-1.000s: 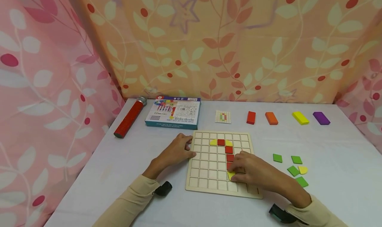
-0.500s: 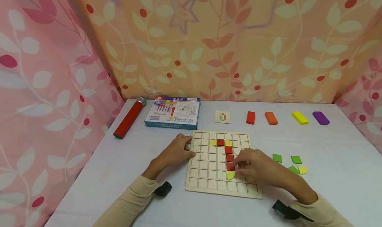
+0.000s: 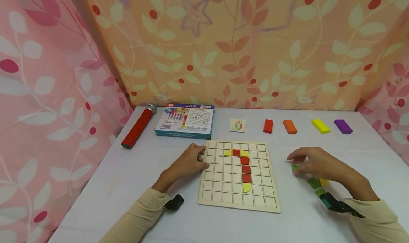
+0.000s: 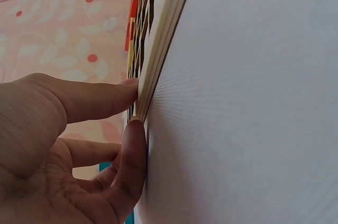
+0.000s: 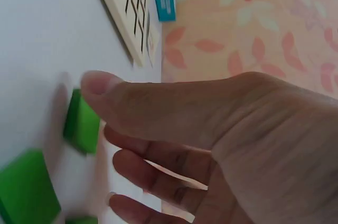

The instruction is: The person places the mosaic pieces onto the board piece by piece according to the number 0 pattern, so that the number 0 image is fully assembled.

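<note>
Right fingers [image 5: 153, 177] moved away; board [image 3: 220, 186] holds seven tiles [image 3: 246, 169].

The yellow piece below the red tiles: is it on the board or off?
On: the head view shows the yellow piece within a square of the board.

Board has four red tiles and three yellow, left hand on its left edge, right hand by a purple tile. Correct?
Not quite: the tile by the right hand is green, not purple; the right wrist view shows it. Rest stands: four red tiles and three yellow tiles on the board, left hand on its left edge.
</note>
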Tool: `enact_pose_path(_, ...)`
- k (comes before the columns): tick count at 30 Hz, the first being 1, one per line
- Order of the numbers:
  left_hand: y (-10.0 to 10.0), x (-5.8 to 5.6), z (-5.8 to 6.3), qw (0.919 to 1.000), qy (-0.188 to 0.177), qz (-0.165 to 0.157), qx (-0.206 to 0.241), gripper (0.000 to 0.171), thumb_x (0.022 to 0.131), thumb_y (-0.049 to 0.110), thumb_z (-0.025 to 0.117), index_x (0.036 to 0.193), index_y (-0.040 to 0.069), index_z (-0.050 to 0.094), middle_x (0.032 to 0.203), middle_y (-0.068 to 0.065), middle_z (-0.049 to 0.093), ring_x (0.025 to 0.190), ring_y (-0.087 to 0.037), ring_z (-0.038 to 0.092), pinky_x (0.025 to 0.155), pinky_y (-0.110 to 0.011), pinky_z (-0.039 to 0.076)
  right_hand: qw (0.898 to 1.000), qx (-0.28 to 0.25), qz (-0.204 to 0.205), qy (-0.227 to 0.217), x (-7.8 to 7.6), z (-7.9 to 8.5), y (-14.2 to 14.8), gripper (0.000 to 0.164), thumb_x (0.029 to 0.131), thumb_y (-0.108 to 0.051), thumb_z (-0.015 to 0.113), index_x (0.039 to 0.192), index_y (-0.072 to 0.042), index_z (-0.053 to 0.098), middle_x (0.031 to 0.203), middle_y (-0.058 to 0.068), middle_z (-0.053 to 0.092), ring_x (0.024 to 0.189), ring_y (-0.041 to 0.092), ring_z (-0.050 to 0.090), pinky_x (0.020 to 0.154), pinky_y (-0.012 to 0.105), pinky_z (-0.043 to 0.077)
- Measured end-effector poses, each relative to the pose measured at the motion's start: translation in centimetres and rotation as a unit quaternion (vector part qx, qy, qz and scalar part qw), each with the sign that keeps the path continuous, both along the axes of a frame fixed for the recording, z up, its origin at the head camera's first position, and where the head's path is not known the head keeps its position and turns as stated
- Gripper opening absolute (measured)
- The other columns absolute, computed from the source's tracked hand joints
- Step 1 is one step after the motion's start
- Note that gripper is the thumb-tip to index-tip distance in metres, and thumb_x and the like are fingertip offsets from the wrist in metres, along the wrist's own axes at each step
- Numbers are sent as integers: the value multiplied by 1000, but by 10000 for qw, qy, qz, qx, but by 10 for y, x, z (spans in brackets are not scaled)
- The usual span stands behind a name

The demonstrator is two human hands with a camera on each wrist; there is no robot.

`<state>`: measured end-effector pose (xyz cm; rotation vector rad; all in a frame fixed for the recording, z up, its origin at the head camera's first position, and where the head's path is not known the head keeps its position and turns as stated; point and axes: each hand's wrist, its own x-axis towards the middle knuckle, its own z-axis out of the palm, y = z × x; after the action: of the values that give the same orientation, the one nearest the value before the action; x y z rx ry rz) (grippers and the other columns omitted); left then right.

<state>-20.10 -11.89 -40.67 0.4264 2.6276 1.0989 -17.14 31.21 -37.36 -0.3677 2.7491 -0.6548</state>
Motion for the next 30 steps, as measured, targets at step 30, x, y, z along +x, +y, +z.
enact_pose_path(30, -1, 0, -1, 9999, 58, -87, 6, 73, 93, 16, 82, 155, -5, 48, 117, -10, 52, 101, -17, 55, 87, -34, 49, 9931, -820, 694, 463, 13, 0, -58, 32, 87, -22, 87, 116, -11, 79, 100, -9, 69, 91, 12, 56, 74, 25, 49)
